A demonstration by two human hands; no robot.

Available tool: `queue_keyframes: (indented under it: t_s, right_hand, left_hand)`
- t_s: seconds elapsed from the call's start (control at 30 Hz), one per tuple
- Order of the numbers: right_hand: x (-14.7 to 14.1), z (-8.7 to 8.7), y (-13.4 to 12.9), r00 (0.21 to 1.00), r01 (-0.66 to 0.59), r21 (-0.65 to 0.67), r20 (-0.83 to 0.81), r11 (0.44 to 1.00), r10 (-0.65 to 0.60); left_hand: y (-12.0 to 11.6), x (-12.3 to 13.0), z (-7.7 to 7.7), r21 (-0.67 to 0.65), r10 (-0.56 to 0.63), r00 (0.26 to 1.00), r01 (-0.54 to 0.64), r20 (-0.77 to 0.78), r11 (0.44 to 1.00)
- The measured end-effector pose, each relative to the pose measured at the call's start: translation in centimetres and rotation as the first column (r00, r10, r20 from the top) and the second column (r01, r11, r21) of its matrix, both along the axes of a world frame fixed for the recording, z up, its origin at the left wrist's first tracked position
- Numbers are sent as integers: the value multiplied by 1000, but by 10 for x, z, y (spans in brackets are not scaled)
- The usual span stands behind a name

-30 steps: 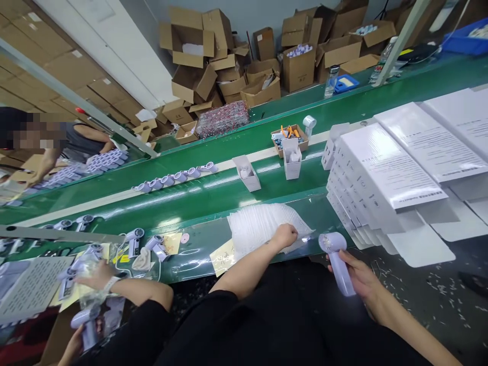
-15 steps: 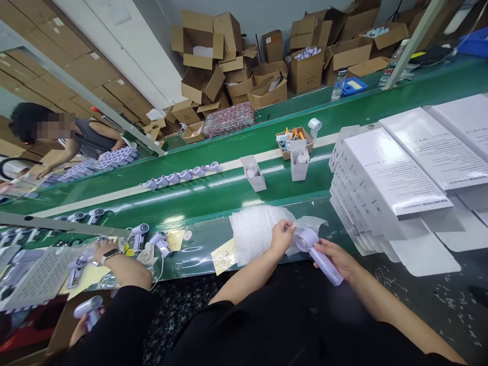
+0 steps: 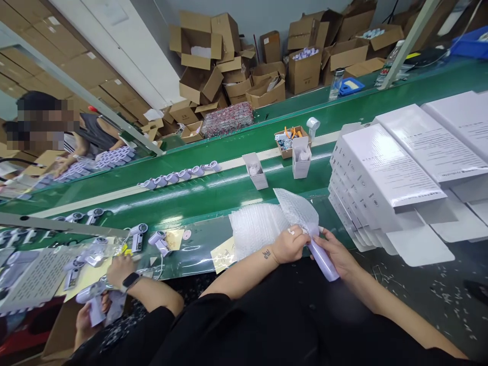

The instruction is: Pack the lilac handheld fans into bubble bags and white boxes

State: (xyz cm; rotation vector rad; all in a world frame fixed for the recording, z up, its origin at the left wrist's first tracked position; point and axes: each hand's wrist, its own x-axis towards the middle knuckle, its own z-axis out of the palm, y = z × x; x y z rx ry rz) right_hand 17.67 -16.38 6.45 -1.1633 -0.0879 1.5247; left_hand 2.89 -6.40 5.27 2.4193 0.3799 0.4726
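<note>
A lilac handheld fan (image 3: 323, 260) is tilted in front of me, its head inside a clear bubble wrap bag (image 3: 298, 207). My right hand (image 3: 335, 250) is wrapped round the fan near its neck. With fingers pinched on the bag around the fan's head, my left hand (image 3: 292, 245) is just beside my right one. A stack of bubble wrap bags (image 3: 257, 229) lies on the green table (image 3: 204, 244), left of the bag and behind my left forearm.
White boxes (image 3: 400, 157) are stacked at the right. Two small open boxes (image 3: 256, 172) stand on the green conveyor (image 3: 229, 195). A co-worker's hands (image 3: 122, 272) handle another fan at the left; another person sits across the line.
The bag has been raised and drawn over the fan's head, my left hand moving right with it. The co-worker beside me has brought one hand down towards the fan in the other.
</note>
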Motion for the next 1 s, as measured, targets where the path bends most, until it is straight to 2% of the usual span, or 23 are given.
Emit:
queue_keyframes:
  t_s: [0.07,0.2,0.3,0.43,0.53,0.67,0.77,0.87,1.0]
  right_hand:
    - [4,3,-1,999,7,25,-53,1000,-5]
    - [12,6,-2,998,15,30,-57,999,-13]
    - [11,2,-4,999,44,37,-31,998,-43]
    - [4,-4,-7,998,62,23,-9,998,-61]
    - [2,-1,-8,990,102,13,-95,995,-100]
    - [7,9,-7,980,83,-82,-177,993,-96]
    - [10,13,-7,975,88,-147,-192,985,-116]
    - [8,10,-7,975,51,-177,-205,983,-87]
    - [1,-4,-10,984,70,-186,-146,980,-98]
  left_hand:
    - [1,-3,1,-21,28,1000,-28,-15,999]
    - [1,-4,-7,-48,252,967,-253,-24,966]
    - [-5,1,-8,-72,328,944,-330,-44,941]
    - [-14,4,2,-181,246,967,-254,-69,950]
    - [-16,6,9,-250,293,951,-310,-101,918]
    - [-11,12,15,-186,234,971,-238,-40,953]
    - [-6,17,19,-107,242,970,-244,-28,964]
    - [-4,18,21,-35,167,985,-169,-53,985]
    - [-10,14,27,-110,142,986,-151,-92,982]
